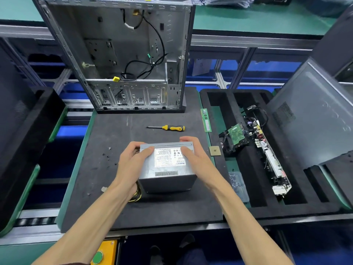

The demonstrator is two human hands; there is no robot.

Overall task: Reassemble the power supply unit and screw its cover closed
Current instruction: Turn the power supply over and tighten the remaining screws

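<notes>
Grey power supply unit between both hands' fingers.

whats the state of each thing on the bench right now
power supply unit: on the mat, label up, cover on
left hand: grips the unit's left side
right hand: grips the unit's right side
screwdriver: lying flat, untouched
loose screws: scattered on the mat
computer case: upright, side open, gutted
RAM stick: lying flat

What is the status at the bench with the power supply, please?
Both hands, left hand and right hand, grip the power supply unit on the mat. Screwdriver lies untouched beyond it; loose screws to the left. Nothing in the way.
</notes>
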